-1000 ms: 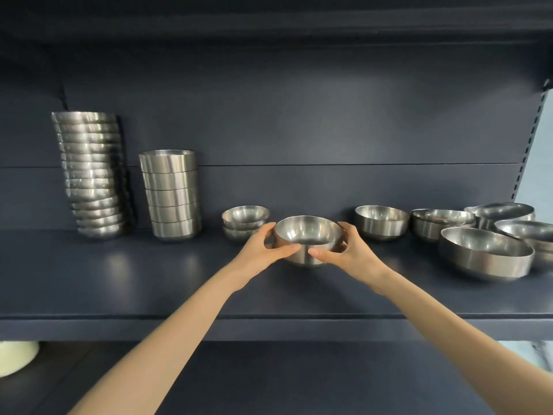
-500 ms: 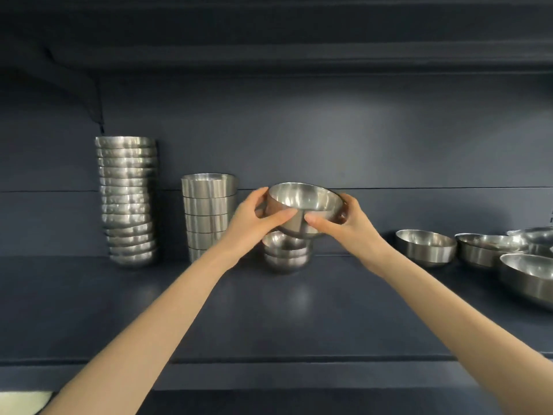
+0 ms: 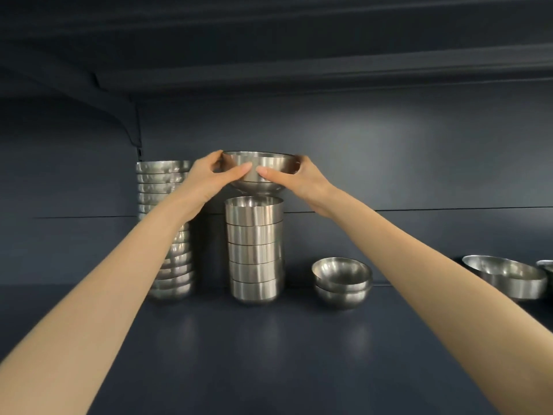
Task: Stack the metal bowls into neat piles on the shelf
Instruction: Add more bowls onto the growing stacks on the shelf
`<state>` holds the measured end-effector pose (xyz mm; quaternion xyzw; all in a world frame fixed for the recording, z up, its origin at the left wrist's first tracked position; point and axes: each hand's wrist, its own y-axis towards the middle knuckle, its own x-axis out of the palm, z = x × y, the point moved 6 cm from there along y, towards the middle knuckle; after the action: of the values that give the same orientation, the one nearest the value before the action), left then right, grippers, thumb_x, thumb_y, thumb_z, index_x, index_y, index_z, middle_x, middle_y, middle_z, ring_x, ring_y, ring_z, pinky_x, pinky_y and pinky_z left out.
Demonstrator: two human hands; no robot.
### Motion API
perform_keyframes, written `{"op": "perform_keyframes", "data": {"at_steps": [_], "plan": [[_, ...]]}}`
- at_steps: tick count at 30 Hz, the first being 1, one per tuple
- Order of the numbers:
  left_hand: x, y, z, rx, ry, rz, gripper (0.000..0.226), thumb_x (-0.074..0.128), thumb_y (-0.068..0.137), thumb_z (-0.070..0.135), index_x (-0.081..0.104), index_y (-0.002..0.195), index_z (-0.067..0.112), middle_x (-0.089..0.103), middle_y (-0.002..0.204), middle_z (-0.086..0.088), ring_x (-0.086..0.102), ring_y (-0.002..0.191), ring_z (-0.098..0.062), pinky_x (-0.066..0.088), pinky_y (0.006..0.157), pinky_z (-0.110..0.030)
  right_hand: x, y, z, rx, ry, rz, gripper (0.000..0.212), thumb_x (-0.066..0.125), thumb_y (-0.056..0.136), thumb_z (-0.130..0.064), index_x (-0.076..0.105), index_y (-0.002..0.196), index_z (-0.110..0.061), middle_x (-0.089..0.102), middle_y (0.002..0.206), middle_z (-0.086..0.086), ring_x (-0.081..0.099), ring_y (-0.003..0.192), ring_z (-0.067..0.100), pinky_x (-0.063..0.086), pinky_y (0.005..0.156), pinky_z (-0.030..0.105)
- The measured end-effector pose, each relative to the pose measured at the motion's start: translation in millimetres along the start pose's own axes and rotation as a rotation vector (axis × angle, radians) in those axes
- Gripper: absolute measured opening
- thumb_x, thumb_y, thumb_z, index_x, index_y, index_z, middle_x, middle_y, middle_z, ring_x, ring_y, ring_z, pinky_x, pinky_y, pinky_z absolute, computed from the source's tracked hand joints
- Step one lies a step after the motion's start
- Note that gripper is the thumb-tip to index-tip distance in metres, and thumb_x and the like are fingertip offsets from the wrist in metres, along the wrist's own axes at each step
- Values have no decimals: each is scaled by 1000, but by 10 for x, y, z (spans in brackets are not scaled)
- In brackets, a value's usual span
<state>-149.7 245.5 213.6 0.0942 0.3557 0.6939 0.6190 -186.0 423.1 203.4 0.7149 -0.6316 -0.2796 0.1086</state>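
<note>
Both hands hold one shiny metal bowl [image 3: 259, 172] in the air, upright, just above the middle pile of straight-sided bowls [image 3: 254, 250]. My left hand [image 3: 209, 178] grips its left rim and side. My right hand [image 3: 296, 179] grips its right rim and side. A small gap separates the held bowl from the pile's top. A taller pile of bowls [image 3: 167, 232] stands to the left, partly hidden by my left forearm. Two small nested bowls [image 3: 341, 281] sit to the right of the middle pile.
The dark blue shelf board [image 3: 269, 354] runs across the lower view, with a dark back wall and an upper shelf overhead. A loose larger bowl [image 3: 505, 278] lies at the far right, another bowl's edge [image 3: 546, 266] beside it.
The held bowl has been lifted off the shelf and carried left and up, from beside the two small nested bowls to above the middle pile. Both hands kept their grip.
</note>
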Motion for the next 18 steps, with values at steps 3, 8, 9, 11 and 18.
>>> {"op": "perform_keyframes", "data": {"at_steps": [3,8,9,11,18], "plan": [[-25,64,-210,-46,-42,-4,66,76,60,56,60,112,19,63,123,-4,56,119,-17,39,110,-37,97,165,122,19,-35,-32,95,82,68,-52,36,141,-13,50,137,-4,49,126,14,42,103,30],[1,150,-459,-91,6,2,60,76,64,55,63,107,16,67,118,-7,61,111,-15,46,96,-25,153,269,348,43,-55,-40,93,80,70,-54,36,141,-14,50,137,-5,49,125,13,41,99,26],[3,167,-492,-93,14,14,49,75,72,47,63,105,12,67,117,-11,62,107,-15,46,93,-24,164,282,384,42,-59,-44,93,80,69,-56,37,141,-15,51,137,-6,49,125,13,41,100,26],[11,190,-550,-91,24,38,42,74,80,38,63,106,7,66,117,-13,63,108,-19,46,94,-25,181,317,448,37,-67,-46,92,79,69,-57,37,140,-15,51,137,-6,49,126,13,41,104,28],[61,181,-730,-94,-57,49,67,82,68,49,62,112,3,67,117,-10,63,110,-18,45,104,-39,251,316,547,42,-90,-85,84,75,78,-51,33,141,-15,50,137,-3,54,117,7,45,99,26]]}}
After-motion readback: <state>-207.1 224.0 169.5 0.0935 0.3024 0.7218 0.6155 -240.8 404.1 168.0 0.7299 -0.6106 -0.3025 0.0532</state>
